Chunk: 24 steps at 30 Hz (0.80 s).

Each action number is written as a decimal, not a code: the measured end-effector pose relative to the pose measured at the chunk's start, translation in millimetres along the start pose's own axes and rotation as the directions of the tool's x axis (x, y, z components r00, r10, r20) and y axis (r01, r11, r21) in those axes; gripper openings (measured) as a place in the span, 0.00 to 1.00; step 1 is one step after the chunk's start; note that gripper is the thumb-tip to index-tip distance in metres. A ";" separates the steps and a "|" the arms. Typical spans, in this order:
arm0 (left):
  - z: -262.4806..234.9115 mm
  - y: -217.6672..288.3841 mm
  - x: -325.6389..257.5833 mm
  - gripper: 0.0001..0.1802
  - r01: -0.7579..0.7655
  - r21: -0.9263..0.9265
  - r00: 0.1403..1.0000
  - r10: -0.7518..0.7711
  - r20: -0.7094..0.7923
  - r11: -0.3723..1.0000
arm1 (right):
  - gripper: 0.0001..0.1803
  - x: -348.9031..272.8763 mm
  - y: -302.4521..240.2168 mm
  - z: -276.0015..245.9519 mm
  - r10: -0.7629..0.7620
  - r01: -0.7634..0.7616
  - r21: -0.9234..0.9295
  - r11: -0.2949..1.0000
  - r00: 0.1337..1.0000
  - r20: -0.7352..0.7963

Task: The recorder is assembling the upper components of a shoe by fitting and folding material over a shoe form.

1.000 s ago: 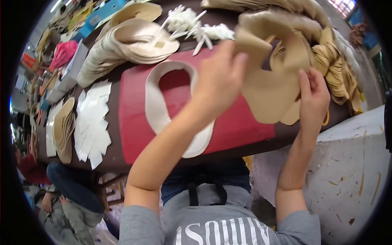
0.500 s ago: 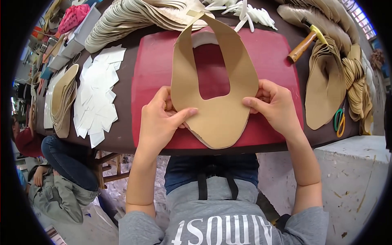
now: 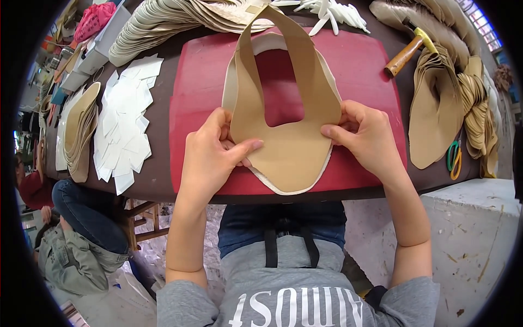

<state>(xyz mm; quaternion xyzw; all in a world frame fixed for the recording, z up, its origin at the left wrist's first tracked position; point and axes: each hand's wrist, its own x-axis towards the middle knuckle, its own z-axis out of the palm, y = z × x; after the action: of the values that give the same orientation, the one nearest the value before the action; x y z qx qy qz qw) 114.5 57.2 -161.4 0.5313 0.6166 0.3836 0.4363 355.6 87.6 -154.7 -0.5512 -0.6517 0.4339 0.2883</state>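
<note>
Lying flat on a red mat (image 3: 196, 87), the tan leather upper piece (image 3: 291, 147) is horseshoe-shaped with a broad rounded near end, stacked on a white lining piece (image 3: 321, 163) whose edge peeks out around it. The left hand (image 3: 210, 158) pinches its left edge, thumb on top; the right hand (image 3: 370, 139) pinches the right edge. No container's contents can be made out; a hammer (image 3: 406, 52) lies far right.

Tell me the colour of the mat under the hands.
Red, a plain red mat, clearest in the head view.
</note>
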 end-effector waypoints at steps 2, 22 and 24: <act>0.2 0.5 -2.0 0.17 -0.009 0.037 1.000 0.009 0.002 0.999 | 0.11 -2.0 -1.5 0.3 -0.027 0.026 -0.039 0.999 1.000 -0.012; 68.4 -8.9 -86.1 0.31 -0.603 0.612 0.775 0.557 0.299 0.511 | 0.13 19.6 -0.7 -15.7 -0.227 0.269 -0.281 0.921 0.958 0.173; 69.4 -8.9 -86.4 0.30 -0.584 0.597 0.795 0.534 0.287 0.550 | 0.13 25.0 -2.3 -19.1 -0.226 0.273 -0.274 0.922 0.955 0.194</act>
<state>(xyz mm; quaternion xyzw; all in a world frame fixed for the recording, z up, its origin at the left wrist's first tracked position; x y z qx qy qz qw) 182.0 -29.0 -181.1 0.8306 0.4930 0.2401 0.0969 365.1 116.4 -146.5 -0.4644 -0.7955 0.3326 0.2023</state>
